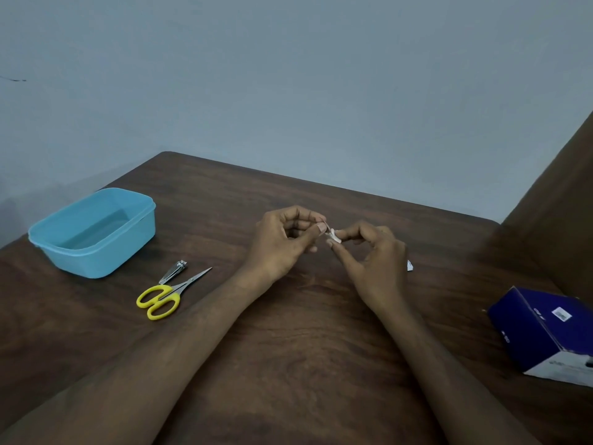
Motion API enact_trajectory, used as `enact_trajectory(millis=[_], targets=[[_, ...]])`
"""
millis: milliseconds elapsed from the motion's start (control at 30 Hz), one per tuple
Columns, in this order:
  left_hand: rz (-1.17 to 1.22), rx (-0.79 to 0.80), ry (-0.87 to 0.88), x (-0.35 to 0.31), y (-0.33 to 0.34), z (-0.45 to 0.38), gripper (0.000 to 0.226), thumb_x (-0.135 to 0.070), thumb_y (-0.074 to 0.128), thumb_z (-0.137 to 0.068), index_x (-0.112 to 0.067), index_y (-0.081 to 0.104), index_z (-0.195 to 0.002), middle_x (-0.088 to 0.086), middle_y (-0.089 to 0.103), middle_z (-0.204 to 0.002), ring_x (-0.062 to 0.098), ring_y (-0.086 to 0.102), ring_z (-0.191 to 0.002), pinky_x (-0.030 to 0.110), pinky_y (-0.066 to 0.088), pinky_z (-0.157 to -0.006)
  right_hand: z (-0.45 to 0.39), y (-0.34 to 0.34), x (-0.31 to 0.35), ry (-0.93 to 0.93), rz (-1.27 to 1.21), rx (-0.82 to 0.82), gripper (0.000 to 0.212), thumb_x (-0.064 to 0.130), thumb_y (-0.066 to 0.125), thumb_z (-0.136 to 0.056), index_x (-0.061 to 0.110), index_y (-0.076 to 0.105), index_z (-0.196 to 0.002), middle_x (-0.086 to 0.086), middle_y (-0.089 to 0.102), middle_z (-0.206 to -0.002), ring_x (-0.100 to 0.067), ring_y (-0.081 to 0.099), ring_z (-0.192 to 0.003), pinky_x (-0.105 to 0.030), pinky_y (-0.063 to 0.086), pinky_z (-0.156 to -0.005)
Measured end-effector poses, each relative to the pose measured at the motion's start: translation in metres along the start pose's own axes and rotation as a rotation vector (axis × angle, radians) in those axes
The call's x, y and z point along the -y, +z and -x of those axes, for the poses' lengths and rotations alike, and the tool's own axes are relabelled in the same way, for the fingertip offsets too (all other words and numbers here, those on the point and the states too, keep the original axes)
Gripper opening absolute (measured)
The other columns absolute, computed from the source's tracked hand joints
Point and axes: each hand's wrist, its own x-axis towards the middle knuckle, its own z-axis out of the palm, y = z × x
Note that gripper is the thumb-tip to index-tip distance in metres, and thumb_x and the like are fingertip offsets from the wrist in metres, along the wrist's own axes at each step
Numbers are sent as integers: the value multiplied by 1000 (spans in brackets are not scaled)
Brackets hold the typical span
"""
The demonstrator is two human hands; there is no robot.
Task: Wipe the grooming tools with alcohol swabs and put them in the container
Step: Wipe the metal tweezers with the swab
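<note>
- The fingers [321,227] of the left hand [282,242] are curled, thumb and forefinger pinched together on a thin, small tool [326,229]; too little of it shows to tell what kind it is.
- The right hand [375,258] has its thumb and forefinger clamped on a small white swab [335,236], which touches the tool's end; its other fingers are loosely bent.
- Both hands meet above the middle of the table [321,332], their fingertips almost touching.
- A white scrap [409,265] lies on the table just beside the right hand, at its 3 o'clock.
- The nail clipper [173,272] lies at about 8 o'clock from the hands, well apart from them.
- The scissors [170,295], with yellow handles, lie closed just beside the clipper, at its 6 o'clock, with the blades pointing toward 2 o'clock.
- The blue container [96,232] stands open at 9 o'clock from the hands, near the table's left edge, just beyond the clipper at its 11 o'clock; nothing lies inside it.
- A dark blue box [545,332] rests at 4 o'clock from the hands, at the table's right edge.
</note>
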Motion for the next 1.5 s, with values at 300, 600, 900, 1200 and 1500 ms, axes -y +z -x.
enact_trajectory(millis=[300, 600, 900, 1200, 1500], targets=[[-134, -122, 81, 2, -2, -3, 7, -20, 84, -93, -26, 82, -95, -7, 82, -82, 9, 77, -73, 25, 62, -59, -2, 1, 0, 85, -132, 100, 10, 32, 86, -88, 38, 79, -95, 28, 77, -92, -6, 72, -89, -31, 57, -82], [-214, -98, 109, 3, 1, 0, 7, -22, 86, -91, -27, 81, -91, -15, 79, -78, -3, 73, -71, 13, 52, -63, 0, 2, 6, -76, 0, 125, 17, 12, 84, -87, 21, 74, -98, 14, 73, -97, -17, 64, -94, -48, 52, -86], [-257, -125, 89, 5, -2, -1, 14, -37, 90, -86, -32, 76, -85, -17, 78, -78, 0, 72, -69, 11, 52, -63, 0, 5, 3, -92, 36, 193, 17, 11, 75, -93, 22, 68, -104, 12, 66, -114, -21, 60, -107, -55, 48, -91], [-385, -150, 143, 0, -3, 3, 19, -45, 83, -91, -41, 73, -106, -25, 77, -85, -1, 72, -72, 24, 57, -65, 2, 8, 3, -78, 96, 205, 10, 34, 76, -91, 32, 68, -95, 16, 62, -108, -15, 58, -106, -41, 41, -87], [-429, 160, 74, -2, -2, 4, 22, -43, 58, -109, -34, 76, -116, -21, 79, -103, 6, 73, -68, 30, 59, -68, -7, 11, 2, 532, -701, -48, 9, 19, 85, -90, 22, 77, -88, 9, 78, -85, -5, 69, -83, -16, 53, -76]])
